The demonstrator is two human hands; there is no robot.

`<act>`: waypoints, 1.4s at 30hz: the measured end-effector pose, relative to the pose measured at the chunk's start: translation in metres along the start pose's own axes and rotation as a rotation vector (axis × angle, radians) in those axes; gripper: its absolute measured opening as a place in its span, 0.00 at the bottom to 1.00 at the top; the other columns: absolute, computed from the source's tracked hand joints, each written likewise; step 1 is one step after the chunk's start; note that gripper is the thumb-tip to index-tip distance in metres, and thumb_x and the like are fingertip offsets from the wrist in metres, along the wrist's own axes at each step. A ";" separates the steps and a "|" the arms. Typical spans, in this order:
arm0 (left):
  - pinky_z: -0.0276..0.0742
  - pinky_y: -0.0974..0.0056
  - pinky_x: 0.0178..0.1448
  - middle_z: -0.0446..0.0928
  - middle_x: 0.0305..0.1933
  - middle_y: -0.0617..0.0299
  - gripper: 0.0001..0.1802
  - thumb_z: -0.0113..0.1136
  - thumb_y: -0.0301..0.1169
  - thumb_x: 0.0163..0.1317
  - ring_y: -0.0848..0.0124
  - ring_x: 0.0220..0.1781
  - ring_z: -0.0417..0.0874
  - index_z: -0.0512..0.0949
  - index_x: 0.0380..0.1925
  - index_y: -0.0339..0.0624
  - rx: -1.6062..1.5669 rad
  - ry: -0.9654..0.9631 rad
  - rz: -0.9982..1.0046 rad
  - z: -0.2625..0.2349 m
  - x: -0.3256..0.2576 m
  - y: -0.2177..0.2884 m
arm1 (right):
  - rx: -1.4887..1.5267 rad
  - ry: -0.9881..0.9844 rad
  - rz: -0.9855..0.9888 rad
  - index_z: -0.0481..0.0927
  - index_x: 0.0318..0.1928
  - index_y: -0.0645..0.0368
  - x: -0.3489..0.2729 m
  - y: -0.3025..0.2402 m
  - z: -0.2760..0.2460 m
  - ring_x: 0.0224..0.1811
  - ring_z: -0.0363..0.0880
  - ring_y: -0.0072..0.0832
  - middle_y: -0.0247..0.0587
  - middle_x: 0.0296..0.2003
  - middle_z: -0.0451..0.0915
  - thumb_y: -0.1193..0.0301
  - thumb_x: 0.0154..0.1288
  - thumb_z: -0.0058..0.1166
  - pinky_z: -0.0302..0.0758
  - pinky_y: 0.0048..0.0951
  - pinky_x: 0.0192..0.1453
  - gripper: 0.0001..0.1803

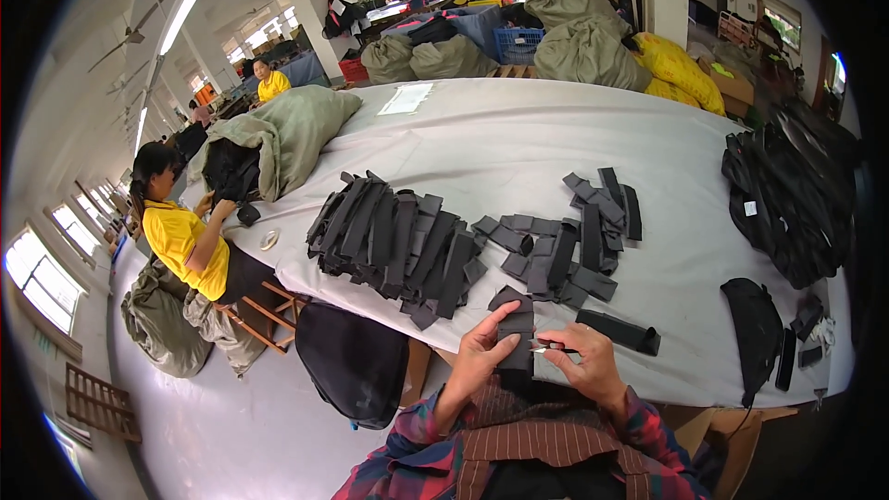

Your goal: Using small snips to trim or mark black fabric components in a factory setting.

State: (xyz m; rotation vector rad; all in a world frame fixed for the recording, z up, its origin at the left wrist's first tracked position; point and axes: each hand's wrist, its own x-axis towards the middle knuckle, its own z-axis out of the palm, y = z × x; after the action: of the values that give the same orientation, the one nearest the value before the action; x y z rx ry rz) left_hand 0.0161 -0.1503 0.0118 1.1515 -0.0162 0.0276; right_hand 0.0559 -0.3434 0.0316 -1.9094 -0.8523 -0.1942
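Observation:
Near the table's front edge, my left hand [486, 343] grips a dark grey fabric strip [515, 319], thumb on top, fingers behind. My right hand [590, 361] is closed on a small pointed metal tool [544, 346], whose tip lies at the strip's right edge; its exact kind is too small to make out. Just beyond my hands, a loose heap of dark strips [556, 255] lies on the pale table cover. To its left is a larger, denser pile of similar strips [394, 236]. One strip [619, 331] lies apart, beside my right hand.
Black bags [792, 194] are heaped at the table's right, near a flat black piece [750, 333]. At the left, a person in yellow [190, 236] sits by an open sack [292, 134]. A roll of tape [269, 239] lies nearby. More sacks [593, 42] stand beyond the table.

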 end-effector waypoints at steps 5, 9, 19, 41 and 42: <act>0.76 0.66 0.56 0.79 0.49 0.53 0.22 0.53 0.19 0.64 0.71 0.50 0.80 0.69 0.59 0.37 0.061 -0.020 0.018 -0.002 -0.003 -0.001 | 0.110 -0.026 0.066 0.82 0.41 0.59 -0.007 -0.002 0.002 0.30 0.76 0.32 0.41 0.29 0.80 0.74 0.52 0.64 0.72 0.28 0.36 0.13; 0.76 0.65 0.57 0.79 0.49 0.53 0.22 0.52 0.18 0.64 0.69 0.50 0.81 0.70 0.59 0.38 0.064 -0.024 0.026 -0.006 -0.010 -0.004 | 0.128 -0.034 0.058 0.82 0.41 0.60 -0.009 -0.009 -0.002 0.30 0.77 0.31 0.41 0.29 0.79 0.75 0.52 0.64 0.72 0.27 0.36 0.13; 0.78 0.68 0.51 0.78 0.48 0.55 0.27 0.53 0.17 0.62 0.71 0.46 0.81 0.66 0.62 0.37 -0.019 0.071 0.040 0.010 0.003 0.029 | 0.068 0.046 -0.018 0.81 0.43 0.60 0.016 -0.019 -0.008 0.27 0.73 0.32 0.41 0.28 0.77 0.77 0.56 0.59 0.69 0.29 0.33 0.12; 0.66 0.73 0.58 0.74 0.53 0.64 0.23 0.56 0.17 0.58 0.79 0.54 0.71 0.73 0.56 0.36 0.339 0.084 0.007 -0.035 -0.018 0.028 | 0.111 -0.063 -0.125 0.84 0.39 0.58 0.030 0.011 0.018 0.27 0.74 0.29 0.38 0.27 0.78 0.82 0.53 0.59 0.68 0.25 0.32 0.12; 0.71 0.71 0.55 0.76 0.51 0.60 0.22 0.56 0.18 0.58 0.77 0.52 0.76 0.74 0.55 0.35 0.483 0.157 0.018 -0.054 -0.027 0.045 | 0.154 -0.045 -0.025 0.83 0.39 0.56 0.026 0.008 0.013 0.26 0.74 0.29 0.38 0.27 0.78 0.81 0.52 0.60 0.68 0.27 0.30 0.12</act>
State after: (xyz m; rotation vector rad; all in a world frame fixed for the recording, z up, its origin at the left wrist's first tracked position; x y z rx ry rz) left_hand -0.0122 -0.0834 0.0306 1.6291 0.1257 0.1446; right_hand 0.0773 -0.3220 0.0323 -1.7653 -0.8960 -0.0983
